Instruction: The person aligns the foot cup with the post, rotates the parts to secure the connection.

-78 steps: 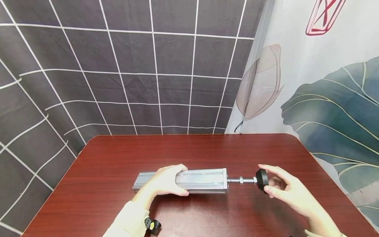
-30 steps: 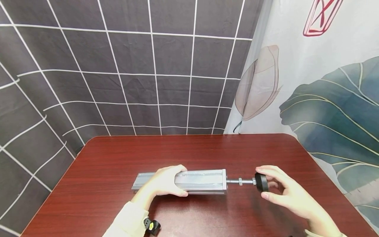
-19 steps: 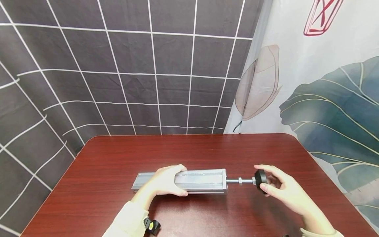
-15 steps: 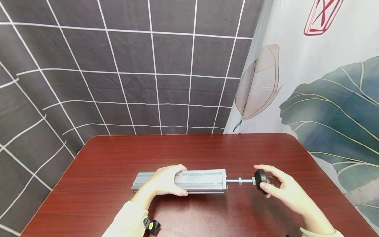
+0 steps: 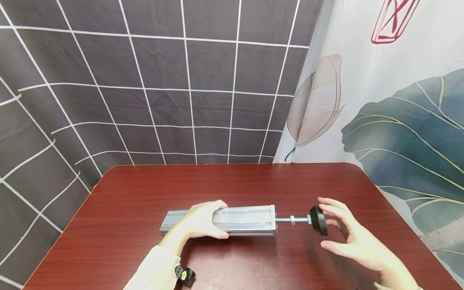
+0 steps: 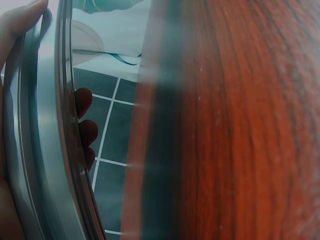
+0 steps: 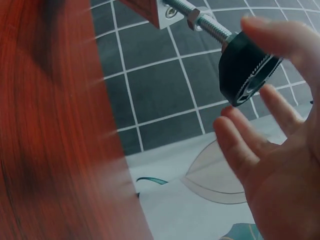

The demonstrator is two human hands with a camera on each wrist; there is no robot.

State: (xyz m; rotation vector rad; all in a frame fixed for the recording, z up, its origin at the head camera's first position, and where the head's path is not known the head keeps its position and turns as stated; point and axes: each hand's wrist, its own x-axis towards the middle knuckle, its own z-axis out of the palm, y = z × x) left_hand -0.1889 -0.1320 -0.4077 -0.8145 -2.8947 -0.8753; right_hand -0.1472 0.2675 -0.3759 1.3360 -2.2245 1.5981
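Note:
My left hand (image 5: 203,220) grips an aluminium profile (image 5: 244,219) from above, thumb on the near side. In the left wrist view, fingertips (image 6: 87,132) show past the edge of the grooved profile (image 6: 47,125). From the profile's right end plate (image 5: 273,217) a threaded rod (image 5: 282,220) sticks out, bearing a nut (image 5: 292,220). At the rod's outer end is a black round levelling foot (image 5: 319,220), its ribbed rim showing in the right wrist view. Around that foot my right hand (image 5: 353,237) is spread, thumb and fingers parted; whether any finger touches it, I cannot tell.
The profile is held over a red-brown wooden table (image 5: 217,181). A dark grey curtain (image 5: 210,104) with white grid lines hangs behind it, and a white leaf-print curtain (image 5: 362,80) at right. A small black camera (image 5: 185,276) sits on the left wrist.
My right thumb and fingers pinched the black foot about half a second ago; now they have spread apart from it. My left hand and the profile stay nearly where they were.

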